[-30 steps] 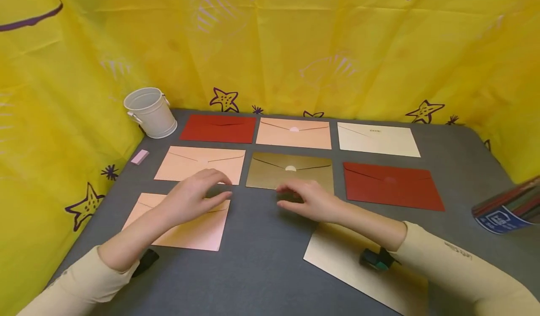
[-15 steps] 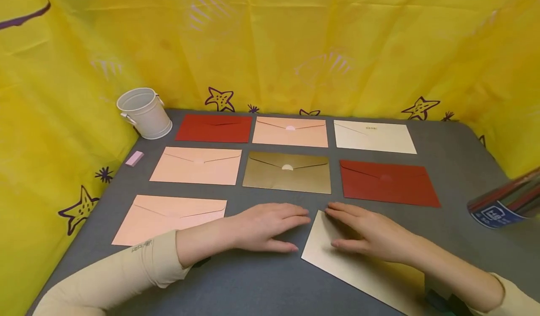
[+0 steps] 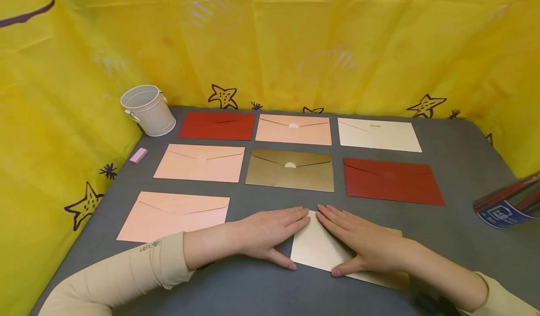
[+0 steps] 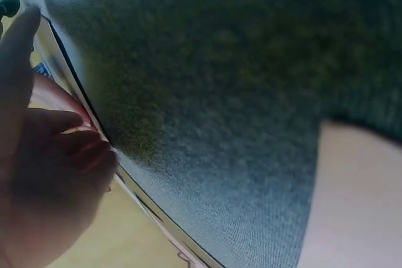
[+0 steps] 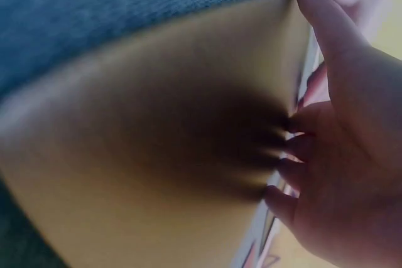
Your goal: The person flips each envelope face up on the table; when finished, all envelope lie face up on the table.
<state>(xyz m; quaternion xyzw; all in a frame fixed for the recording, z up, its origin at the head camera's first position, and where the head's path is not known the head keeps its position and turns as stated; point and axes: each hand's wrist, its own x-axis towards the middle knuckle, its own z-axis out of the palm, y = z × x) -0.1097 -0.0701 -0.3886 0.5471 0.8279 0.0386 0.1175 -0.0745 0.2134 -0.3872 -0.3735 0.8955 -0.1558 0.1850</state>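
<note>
A pale cream-gold envelope (image 3: 308,248) lies flat in the front row, partly covered by my right hand (image 3: 363,241). That hand rests on it with straight fingers, the thumb at its front edge. My left hand (image 3: 270,234) lies just left of it, fingertips at its back left corner and thumb near its front left corner. In the right wrist view the right fingertips press on the envelope (image 5: 157,136). Left of my left hand is a pink envelope (image 3: 175,210). Behind the hands lie a gold envelope (image 3: 291,177) and a red envelope (image 3: 392,184).
A middle-row pink envelope (image 3: 200,163) lies left of the gold one. The back row has a red envelope (image 3: 217,128), a pink one (image 3: 293,135) and a white one (image 3: 377,140). A white bucket (image 3: 149,112), an eraser-like pink block (image 3: 138,155) and a pencil tube (image 3: 504,213) stand around them.
Both hands have come back from the middle row to the cream envelope, the left moving rightward. The envelope has shifted left and turned straighter, in line with the rows.
</note>
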